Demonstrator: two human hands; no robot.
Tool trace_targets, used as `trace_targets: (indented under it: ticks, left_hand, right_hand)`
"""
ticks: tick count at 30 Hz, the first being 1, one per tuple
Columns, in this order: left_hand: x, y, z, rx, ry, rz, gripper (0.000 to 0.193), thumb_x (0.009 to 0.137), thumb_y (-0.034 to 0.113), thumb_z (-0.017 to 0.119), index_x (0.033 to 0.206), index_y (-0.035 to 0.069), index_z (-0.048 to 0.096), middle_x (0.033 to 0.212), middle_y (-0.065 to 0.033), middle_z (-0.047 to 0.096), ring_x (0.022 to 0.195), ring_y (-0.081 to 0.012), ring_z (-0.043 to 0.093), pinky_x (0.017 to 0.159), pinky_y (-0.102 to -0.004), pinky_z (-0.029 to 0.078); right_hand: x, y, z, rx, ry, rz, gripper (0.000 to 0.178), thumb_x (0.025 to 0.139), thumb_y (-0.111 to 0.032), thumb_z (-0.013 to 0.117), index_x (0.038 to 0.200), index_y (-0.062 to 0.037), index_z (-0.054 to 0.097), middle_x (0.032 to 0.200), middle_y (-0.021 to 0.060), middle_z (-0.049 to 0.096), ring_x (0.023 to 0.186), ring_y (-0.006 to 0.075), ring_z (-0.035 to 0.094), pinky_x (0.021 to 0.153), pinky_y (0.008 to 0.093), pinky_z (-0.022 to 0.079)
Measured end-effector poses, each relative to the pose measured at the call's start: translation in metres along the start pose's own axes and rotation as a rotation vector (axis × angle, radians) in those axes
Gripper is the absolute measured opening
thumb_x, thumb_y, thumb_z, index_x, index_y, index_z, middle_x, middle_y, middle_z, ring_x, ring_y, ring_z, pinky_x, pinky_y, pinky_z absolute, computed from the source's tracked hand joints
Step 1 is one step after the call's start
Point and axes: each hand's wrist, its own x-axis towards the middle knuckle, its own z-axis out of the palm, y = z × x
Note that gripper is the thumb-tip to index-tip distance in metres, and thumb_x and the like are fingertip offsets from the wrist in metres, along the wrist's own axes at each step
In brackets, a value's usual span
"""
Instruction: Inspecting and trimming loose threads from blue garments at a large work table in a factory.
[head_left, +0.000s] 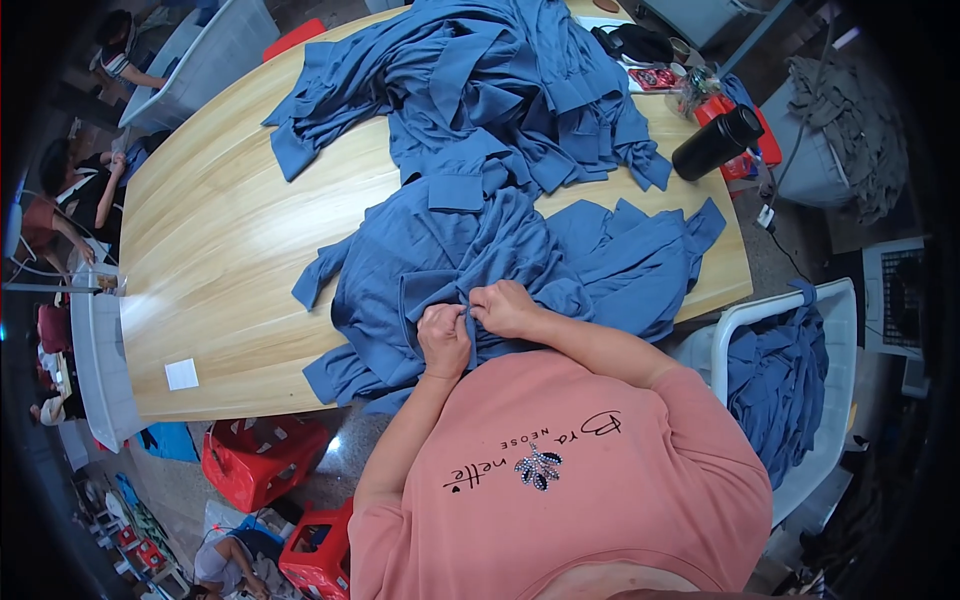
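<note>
A blue knit garment point(440, 240) lies bunched at the near edge of the wooden table, its collar-like flaps and sleeves spread out to both sides. My left hand point(443, 338) is closed, pinching the cloth near the table's edge. Close beside it, my right hand point(503, 308) pinches the same fabric, so the two sets of fingertips almost meet. What lies right under the fingertips is hidden. Beyond this garment a larger heap of similar blue garments point(480, 80) covers the far part of the table, touching it.
On the wooden table point(220, 240) are a white paper square point(181, 374) and a black bottle point(717, 143). A white bin point(845, 400) of blue garments stands at my right. Red stools point(262, 462) stand at the lower left. Other people point(90, 185) sit beyond the left side.
</note>
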Motion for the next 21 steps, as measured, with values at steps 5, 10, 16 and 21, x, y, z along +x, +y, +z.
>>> trace_targets:
  ticks: [5, 10, 16, 21]
  left_hand:
    - [0.003, 0.003, -0.004, 0.137, 0.017, 0.188, 0.007, 0.069, 0.001, 0.058, 0.074, 0.005, 0.060, 0.071, -0.0069, 0.059, 0.073, -0.0240, 0.056, 0.065, -0.0363, 0.042]
    - [0.008, 0.011, -0.013, 0.027, -0.110, 0.210, 0.018, 0.069, 0.002, 0.057, 0.086, 0.005, 0.060, 0.079, -0.0092, 0.059, 0.075, -0.0267, 0.056, 0.068, -0.0370, 0.042]
    - [0.000, 0.021, -0.029, -0.195, -0.487, 0.245, 0.036, 0.066, -0.001, 0.054, 0.102, 0.004, 0.054, 0.086, -0.0124, 0.060, 0.079, -0.0300, 0.057, 0.070, -0.0383, 0.045]
    - [0.018, 0.057, -0.025, -0.388, -0.356, -0.003, 0.031, 0.063, -0.009, 0.044, 0.088, 0.001, 0.059, 0.076, -0.0134, 0.060, 0.069, -0.0269, 0.060, 0.065, -0.0295, 0.046]
  right_hand:
    - [-0.006, -0.004, 0.015, -0.154, 0.281, -0.131, 0.010, 0.069, -0.013, 0.055, 0.065, -0.0055, 0.051, 0.064, 0.0120, 0.059, 0.058, 0.0308, 0.058, 0.050, 0.0411, 0.046]
    - [-0.023, -0.013, 0.013, -0.042, 0.470, -0.148, 0.008, 0.071, -0.011, 0.055, 0.067, -0.0052, 0.052, 0.064, 0.0119, 0.057, 0.057, 0.0309, 0.057, 0.050, 0.0409, 0.045]
    - [-0.060, -0.034, 0.002, 0.173, 0.525, -0.328, 0.007, 0.071, -0.006, 0.058, 0.076, -0.0031, 0.055, 0.068, 0.0123, 0.053, 0.065, 0.0301, 0.055, 0.057, 0.0385, 0.043]
    - [-0.101, -0.042, -0.007, -0.005, 0.657, -0.446, 0.010, 0.067, -0.010, 0.062, 0.070, -0.0058, 0.054, 0.069, 0.0087, 0.053, 0.063, 0.0273, 0.054, 0.056, 0.0356, 0.041]
